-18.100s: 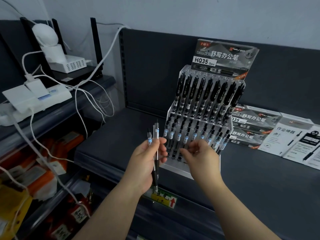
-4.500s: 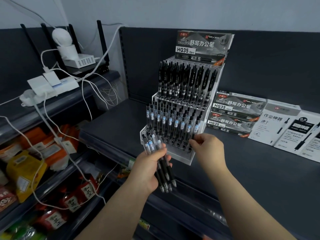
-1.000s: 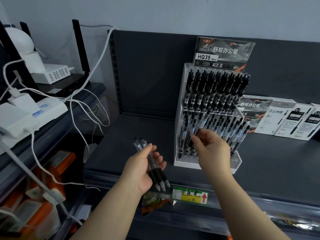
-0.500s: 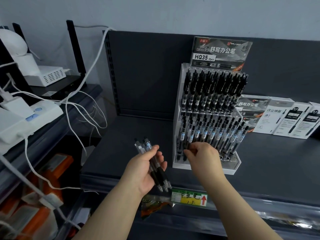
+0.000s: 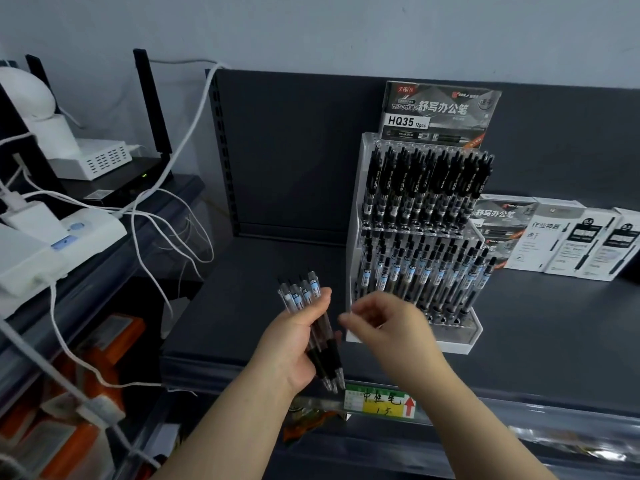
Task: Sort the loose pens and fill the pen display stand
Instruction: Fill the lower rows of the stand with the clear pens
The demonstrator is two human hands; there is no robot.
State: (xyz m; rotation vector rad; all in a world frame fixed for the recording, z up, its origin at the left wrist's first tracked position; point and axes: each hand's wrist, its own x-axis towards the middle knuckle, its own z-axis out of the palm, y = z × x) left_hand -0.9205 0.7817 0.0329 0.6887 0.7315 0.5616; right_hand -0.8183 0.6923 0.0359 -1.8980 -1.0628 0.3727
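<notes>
Pens (image 5: 300, 299) gripped by left hand (image 5: 294, 344) fingers over the shelf (image 5: 540, 327) front edge may spill if the right hand (image 5: 384, 327), fingers loosely spread and empty, tugs one.

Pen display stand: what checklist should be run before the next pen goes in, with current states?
1. Left hand grips the pen bundle: ok.
2. Pen bundle all tips down: ok.
3. Right hand free to take a pen: ok, looks empty, though blurred.
4. Pen display stand upright on the shelf: ok.
5. Free slot left in the stand: cannot tell.
</notes>
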